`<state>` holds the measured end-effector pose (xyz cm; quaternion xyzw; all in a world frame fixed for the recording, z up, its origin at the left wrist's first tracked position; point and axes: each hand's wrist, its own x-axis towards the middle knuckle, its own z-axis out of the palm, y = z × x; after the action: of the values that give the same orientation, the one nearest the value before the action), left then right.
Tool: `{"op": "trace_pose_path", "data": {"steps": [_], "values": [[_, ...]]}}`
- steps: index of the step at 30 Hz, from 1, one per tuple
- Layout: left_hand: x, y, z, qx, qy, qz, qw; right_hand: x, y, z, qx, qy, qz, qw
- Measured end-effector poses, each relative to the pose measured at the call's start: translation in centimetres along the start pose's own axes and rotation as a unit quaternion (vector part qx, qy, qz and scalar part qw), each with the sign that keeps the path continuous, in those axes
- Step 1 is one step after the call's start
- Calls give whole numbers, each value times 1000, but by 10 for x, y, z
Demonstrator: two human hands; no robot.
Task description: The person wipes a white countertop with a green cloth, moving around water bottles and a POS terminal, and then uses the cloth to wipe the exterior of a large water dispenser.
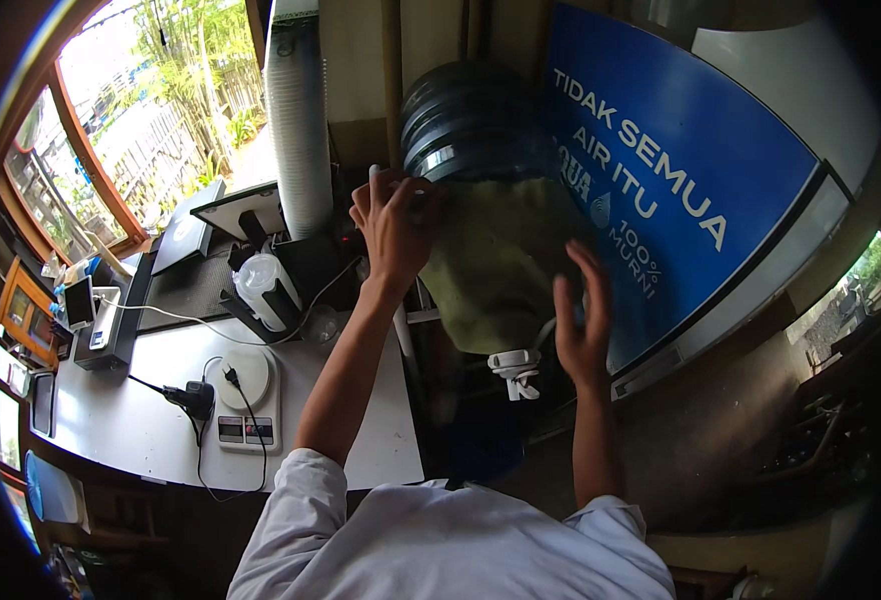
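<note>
A large clear-blue plastic water bottle [470, 112] lies on its side before me, its ribbed base end away from me. An olive-green cloth [500, 262] covers its near part. Below the cloth hangs a white plastic spigot [515, 369]. My left hand [395, 221] is at the cloth's upper left edge with fingers bent; whether they pinch the fabric is hidden. A small white tip shows by those fingers. At the cloth's right side my right hand [584, 319] is held with fingers apart and nothing in it.
A blue sign [665, 150] bearing writing stands close on the right. On the white table [350, 435] at left are a kitchen scale [249, 397], black plugs with cords [199, 401], a black holder with plastic lids [264, 289] and a tall stack of plastic cups [298, 127].
</note>
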<state>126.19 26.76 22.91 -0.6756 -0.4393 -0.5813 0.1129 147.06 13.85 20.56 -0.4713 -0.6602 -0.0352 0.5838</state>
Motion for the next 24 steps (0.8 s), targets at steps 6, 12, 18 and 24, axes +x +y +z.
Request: {"op": "trace_pose_path", "data": {"steps": [6, 12, 18, 24], "values": [[3, 12, -6, -92, -91, -70, 989, -106, -5, -30, 136, -6, 187, 973], [-55, 65, -1, -10, -84, 30, 996, -178, 1, -48, 156, 55, 341, 926], [-26, 67, 24, -28, -128, 88, 987, -143, -13, -42, 164, 1, 296, 941], [-42, 58, 12, -17, -89, 84, 992, -61, 3, -34, 115, -14, 150, 982]]}}
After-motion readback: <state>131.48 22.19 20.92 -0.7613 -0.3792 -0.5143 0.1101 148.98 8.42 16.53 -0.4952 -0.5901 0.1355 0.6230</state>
